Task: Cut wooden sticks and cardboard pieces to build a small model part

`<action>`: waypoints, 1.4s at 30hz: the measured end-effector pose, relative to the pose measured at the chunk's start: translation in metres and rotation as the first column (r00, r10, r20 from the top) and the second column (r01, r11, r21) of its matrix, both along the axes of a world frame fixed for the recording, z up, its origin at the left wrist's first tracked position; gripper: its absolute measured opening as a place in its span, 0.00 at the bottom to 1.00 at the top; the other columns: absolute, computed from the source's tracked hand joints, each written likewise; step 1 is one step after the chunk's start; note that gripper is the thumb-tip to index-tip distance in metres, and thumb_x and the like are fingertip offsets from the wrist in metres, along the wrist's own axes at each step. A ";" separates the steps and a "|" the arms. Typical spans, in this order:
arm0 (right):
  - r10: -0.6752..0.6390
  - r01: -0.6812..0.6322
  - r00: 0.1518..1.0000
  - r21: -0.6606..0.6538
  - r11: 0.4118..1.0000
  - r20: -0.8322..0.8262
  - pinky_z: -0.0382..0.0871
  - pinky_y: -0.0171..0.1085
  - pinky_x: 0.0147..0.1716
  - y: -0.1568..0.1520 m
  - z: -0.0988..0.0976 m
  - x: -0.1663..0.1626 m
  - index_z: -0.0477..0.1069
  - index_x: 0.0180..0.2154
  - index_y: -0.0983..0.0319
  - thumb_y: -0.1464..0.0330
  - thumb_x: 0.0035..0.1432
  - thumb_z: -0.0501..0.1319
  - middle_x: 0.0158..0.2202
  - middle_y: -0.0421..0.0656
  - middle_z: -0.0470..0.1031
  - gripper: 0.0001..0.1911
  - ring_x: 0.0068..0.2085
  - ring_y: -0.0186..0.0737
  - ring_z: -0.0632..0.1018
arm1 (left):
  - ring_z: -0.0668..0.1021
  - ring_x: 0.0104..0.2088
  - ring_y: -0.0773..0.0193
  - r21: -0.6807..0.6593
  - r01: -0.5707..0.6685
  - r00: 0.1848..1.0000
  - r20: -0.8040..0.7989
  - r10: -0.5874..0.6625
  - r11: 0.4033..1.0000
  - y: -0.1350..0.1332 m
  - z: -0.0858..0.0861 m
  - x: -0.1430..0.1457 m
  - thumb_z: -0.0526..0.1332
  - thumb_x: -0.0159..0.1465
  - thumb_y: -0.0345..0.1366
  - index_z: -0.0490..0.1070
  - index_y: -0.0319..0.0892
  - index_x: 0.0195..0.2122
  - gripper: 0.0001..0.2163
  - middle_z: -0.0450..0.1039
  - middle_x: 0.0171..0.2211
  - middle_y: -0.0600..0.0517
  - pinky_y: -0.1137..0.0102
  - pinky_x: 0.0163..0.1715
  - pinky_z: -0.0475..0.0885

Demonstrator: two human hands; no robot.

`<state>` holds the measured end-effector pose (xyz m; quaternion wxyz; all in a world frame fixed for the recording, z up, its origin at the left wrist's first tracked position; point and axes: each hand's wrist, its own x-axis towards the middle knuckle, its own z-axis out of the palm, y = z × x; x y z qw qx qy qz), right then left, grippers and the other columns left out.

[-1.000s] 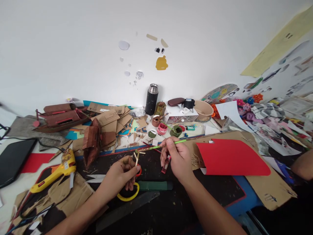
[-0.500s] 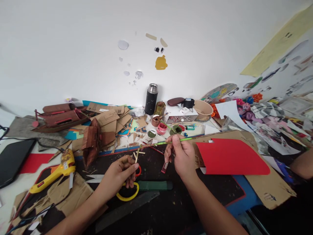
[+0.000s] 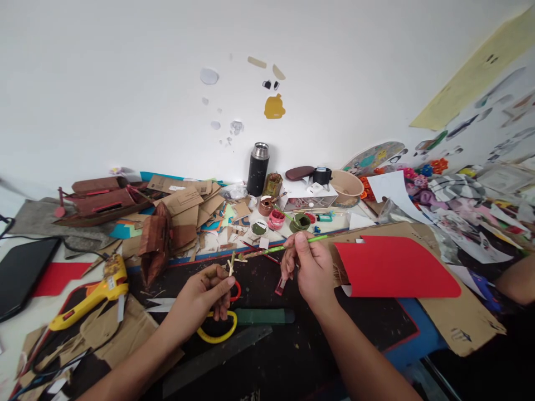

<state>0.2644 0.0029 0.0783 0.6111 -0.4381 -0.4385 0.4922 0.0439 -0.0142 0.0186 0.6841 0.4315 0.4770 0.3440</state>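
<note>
Between the thumb and fingers of my left hand (image 3: pixel 209 292) is a small piece of crossed sticks (image 3: pixel 231 264), its upper part tinted green. My right hand (image 3: pixel 310 267) pinches a paintbrush (image 3: pixel 267 252) with a bright green handle. The brush's tip points left, close beside the sticks, with a narrow gap between them. Below my left hand lie scissors (image 3: pixel 221 338) with a yellow and red handle, partly hidden by the fingers. Beyond my hands stand a jar of green paint (image 3: pixel 300 222), a jar of pink paint (image 3: pixel 276 219) and a brown pot (image 3: pixel 265 205).
A yellow glue gun (image 3: pixel 90 301) rests at left, near brown model boats (image 3: pixel 106 203) and cardboard scraps (image 3: pixel 184 203). A black flask (image 3: pixel 258 172) stands by the wall. Red sheet (image 3: pixel 401 267) covers cardboard at right. Another person's arm (image 3: pixel 518 278) shows at the right edge.
The brush tip has dropped slightly and moved off the top of the sticks. My left hand has tilted the sticks a little, so the green part shows more upright.
</note>
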 end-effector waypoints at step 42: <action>0.011 -0.012 0.999 -0.038 0.999 -0.036 0.59 0.29 0.13 -0.001 -0.006 0.002 0.72 0.34 0.61 0.45 0.66 0.64 0.17 0.32 0.66 0.25 0.14 0.32 0.71 | 0.72 0.13 0.68 -0.023 -0.055 0.998 0.043 0.056 0.998 0.002 -0.002 0.000 0.73 0.55 0.60 0.64 0.45 0.31 0.27 0.71 0.16 0.59 0.74 0.15 0.68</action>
